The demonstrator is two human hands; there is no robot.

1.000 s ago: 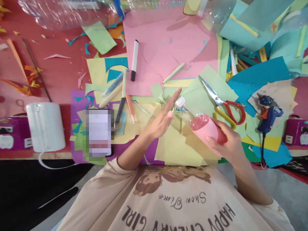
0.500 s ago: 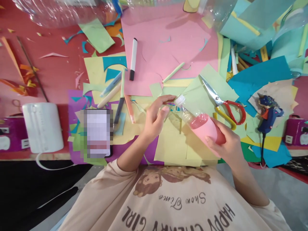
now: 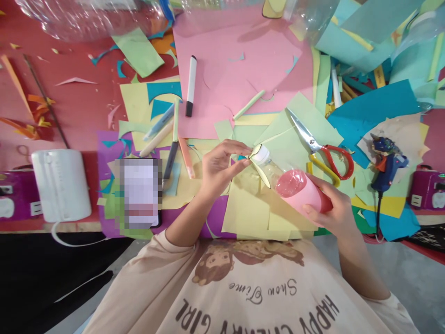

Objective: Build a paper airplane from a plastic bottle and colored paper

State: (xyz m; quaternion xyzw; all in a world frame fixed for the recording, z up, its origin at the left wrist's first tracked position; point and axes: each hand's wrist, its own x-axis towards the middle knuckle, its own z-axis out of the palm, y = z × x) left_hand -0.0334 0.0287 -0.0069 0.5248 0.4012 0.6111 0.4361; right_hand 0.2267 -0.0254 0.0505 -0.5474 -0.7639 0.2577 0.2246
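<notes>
My right hand (image 3: 333,204) is wrapped round a clear plastic bottle (image 3: 273,172), tilted with its white cap (image 3: 263,154) up and to the left. Pink paper (image 3: 302,195) covers the body of this bottle. Between thumb and fingertips, my left hand (image 3: 222,167) pinches a thin pale yellow paper cutout (image 3: 261,174) with dark edges, shaped like narrow leaves. The cutout lies right beside the cap; whether they touch I cannot tell. Just beyond my right hand rest open scissors (image 3: 314,144) with red and yellow handles, on light green paper (image 3: 302,111).
A glue gun (image 3: 387,169) lies at the right with its cord over the table edge. Markers (image 3: 170,160), a phone (image 3: 141,192) and a white box-shaped device (image 3: 61,185) are to the left. Plastic bottles (image 3: 100,18) line the back. Paper scraps cover the table.
The yellow paper cutout now shows clearly in my left fingertips, beside the cap. My left fingers have closed into a pinch, and the bottle has shifted slightly right and down.
</notes>
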